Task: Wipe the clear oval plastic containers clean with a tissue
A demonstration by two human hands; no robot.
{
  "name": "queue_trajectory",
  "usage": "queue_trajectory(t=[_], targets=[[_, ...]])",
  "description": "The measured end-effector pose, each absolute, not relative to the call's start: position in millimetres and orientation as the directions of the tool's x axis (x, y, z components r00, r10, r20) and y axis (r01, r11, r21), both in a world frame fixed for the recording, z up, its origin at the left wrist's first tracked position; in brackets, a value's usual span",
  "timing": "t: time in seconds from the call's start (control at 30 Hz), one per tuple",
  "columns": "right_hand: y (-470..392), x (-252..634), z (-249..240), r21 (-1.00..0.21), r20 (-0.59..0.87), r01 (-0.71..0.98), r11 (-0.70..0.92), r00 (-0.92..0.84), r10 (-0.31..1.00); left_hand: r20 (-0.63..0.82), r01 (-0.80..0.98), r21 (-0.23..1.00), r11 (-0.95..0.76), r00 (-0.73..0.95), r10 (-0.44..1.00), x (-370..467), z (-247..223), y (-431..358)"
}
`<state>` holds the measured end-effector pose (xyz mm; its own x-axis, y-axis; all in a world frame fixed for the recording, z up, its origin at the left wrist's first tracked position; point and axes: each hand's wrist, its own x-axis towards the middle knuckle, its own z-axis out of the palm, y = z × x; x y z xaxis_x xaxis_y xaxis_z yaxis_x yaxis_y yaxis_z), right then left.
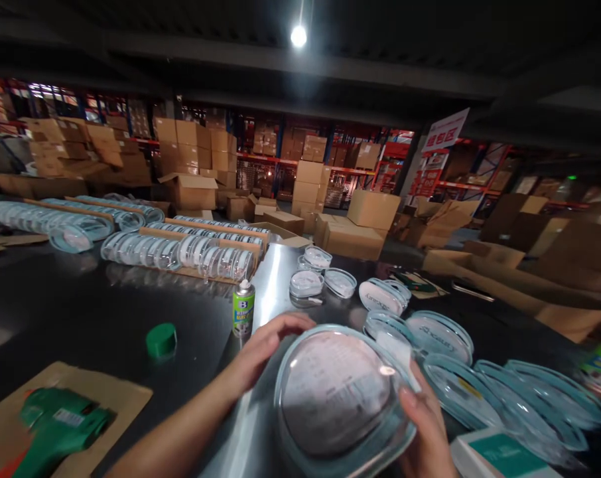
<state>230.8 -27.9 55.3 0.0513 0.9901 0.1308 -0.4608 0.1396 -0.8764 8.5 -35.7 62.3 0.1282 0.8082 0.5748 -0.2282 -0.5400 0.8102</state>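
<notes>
A clear oval pouch (337, 398) with pale teal edging and a whitish printed sheet inside is tilted up close to me. My right hand (427, 428) grips its right side, thumb on the front, with a folded white tissue or cloth (397, 348) by the fingers. At the pouch's upper left edge, my left hand (263, 345) has its fingers stretched out; whether they touch the rim is unclear. Just beyond that hand stands a green spray can (243, 309) with its nozzle uncovered. A green cap (161, 340) lies to its left on the dark table (196, 358).
Several similar pouches (440, 335) lie to the right, near a white-and-teal box (504, 455). A green glue gun (64, 421) rests on cardboard at lower left. Rows of pouches (141, 249) stand at back left. Cartons (353, 236) and racks fill the background.
</notes>
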Motion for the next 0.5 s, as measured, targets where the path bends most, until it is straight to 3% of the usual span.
queue_trajectory(t=[0.1, 0.27, 0.5], targets=[[-21, 234, 54, -0.861, 0.157, -0.496, 0.111, -0.053, 0.986, 0.536, -0.160, 0.844, -0.512, 0.211, 0.818, 6, 85, -17], [-14, 230, 50, -0.878, 0.199, -0.470, 0.087, -0.195, 0.960, 0.444, 0.040, 0.842, -0.538, 0.517, 0.732, 14, 122, 8], [-11, 227, 51, -0.838, 0.201, -0.540, 0.080, -0.169, 0.965, 0.474, 0.180, 0.708, -0.683, 0.595, 0.649, 13, 120, 13]])
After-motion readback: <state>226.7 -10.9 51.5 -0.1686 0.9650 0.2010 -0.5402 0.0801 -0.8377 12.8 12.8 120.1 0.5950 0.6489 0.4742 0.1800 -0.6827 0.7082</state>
